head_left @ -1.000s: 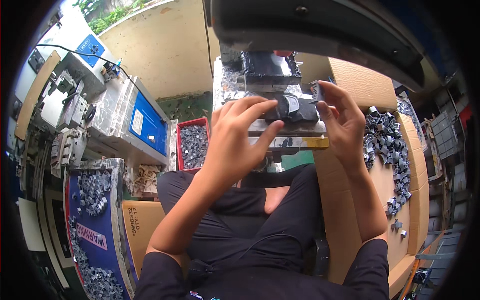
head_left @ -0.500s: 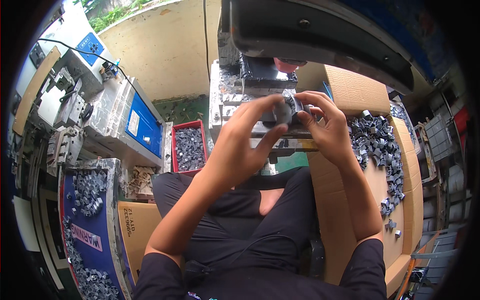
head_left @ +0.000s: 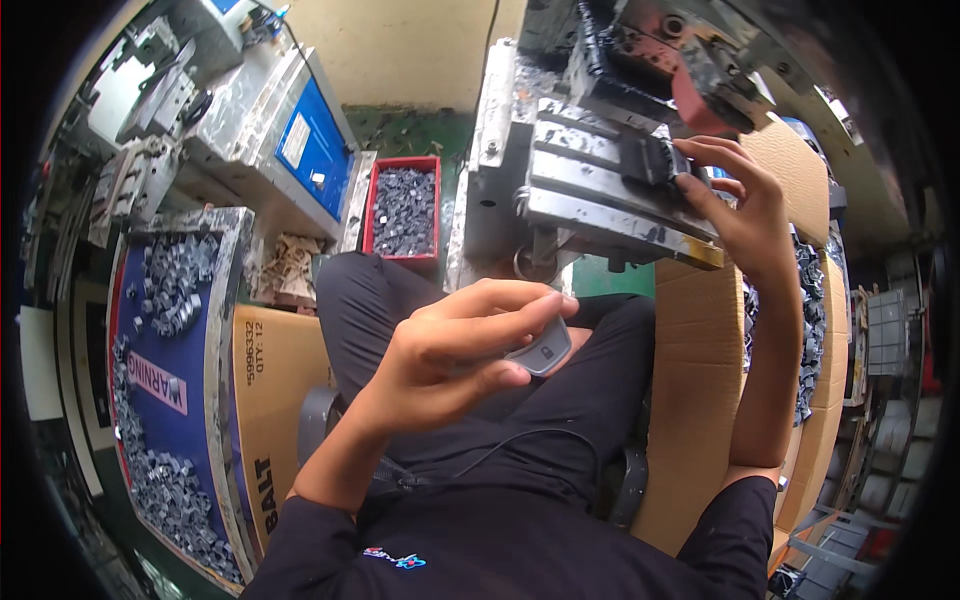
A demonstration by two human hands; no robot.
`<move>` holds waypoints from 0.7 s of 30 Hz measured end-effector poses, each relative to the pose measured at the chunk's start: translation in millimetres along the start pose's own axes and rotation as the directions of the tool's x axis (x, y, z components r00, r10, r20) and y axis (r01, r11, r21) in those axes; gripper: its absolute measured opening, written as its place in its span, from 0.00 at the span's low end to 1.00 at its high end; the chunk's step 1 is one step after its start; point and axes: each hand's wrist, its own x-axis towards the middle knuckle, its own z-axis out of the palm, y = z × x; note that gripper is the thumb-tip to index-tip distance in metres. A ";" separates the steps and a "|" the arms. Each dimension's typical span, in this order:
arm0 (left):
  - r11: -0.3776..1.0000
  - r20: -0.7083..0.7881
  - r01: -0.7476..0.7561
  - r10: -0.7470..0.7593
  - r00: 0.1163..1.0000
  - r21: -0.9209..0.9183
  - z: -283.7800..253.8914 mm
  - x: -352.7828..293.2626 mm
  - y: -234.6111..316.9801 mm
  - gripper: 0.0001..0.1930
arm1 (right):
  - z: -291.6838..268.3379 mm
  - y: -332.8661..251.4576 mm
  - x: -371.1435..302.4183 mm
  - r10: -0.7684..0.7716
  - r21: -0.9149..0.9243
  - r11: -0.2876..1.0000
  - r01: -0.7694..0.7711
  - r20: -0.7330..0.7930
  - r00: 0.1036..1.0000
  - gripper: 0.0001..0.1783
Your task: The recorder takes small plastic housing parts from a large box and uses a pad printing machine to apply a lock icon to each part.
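My left hand (head_left: 440, 350) is closed in a pinch above my lap. Between its thumb and fingertips sits a small grey plastic cap (head_left: 541, 350) with a padlock symbol on its face. Farther off to the right, my right hand (head_left: 738, 205) reaches onto the machine bed (head_left: 580, 165). Its thumb and fingers close around the right side of a black fixture (head_left: 645, 160) there. Whatever lies between those fingertips is mostly hidden. A pink-red pad (head_left: 700, 98) hangs from the machine just above that hand.
A red crate (head_left: 403, 210) of small grey parts stands on the floor ahead. To the left, a blue framed tray (head_left: 185, 400) carries more parts, beside a cardboard box (head_left: 275, 400). An open carton (head_left: 695, 400) with many grey parts lies right. Another machine (head_left: 250, 120) stands far left.
My hands were together in front of the machine and have parted. The left came back toward my lap with the cap; the right went to the fixture. The view has also shifted.
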 end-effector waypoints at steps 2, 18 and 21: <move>1.000 -0.013 0.001 -0.002 1.000 -0.031 -0.6 -5.7 1.1 0.28 | -1.5 1.4 3.4 0.030 0.017 0.999 -0.031 0.038 0.999 0.19; 0.999 -0.013 0.012 -0.012 1.000 -0.042 -0.7 -14.9 -1.2 0.29 | 16.3 37.7 -22.5 0.082 0.145 0.987 -0.075 -0.046 0.996 0.30; 0.999 -0.006 0.026 -0.027 1.000 -0.045 -1.1 -14.0 -0.6 0.29 | 15.5 41.8 -21.5 0.065 0.145 0.988 -0.059 -0.037 0.997 0.29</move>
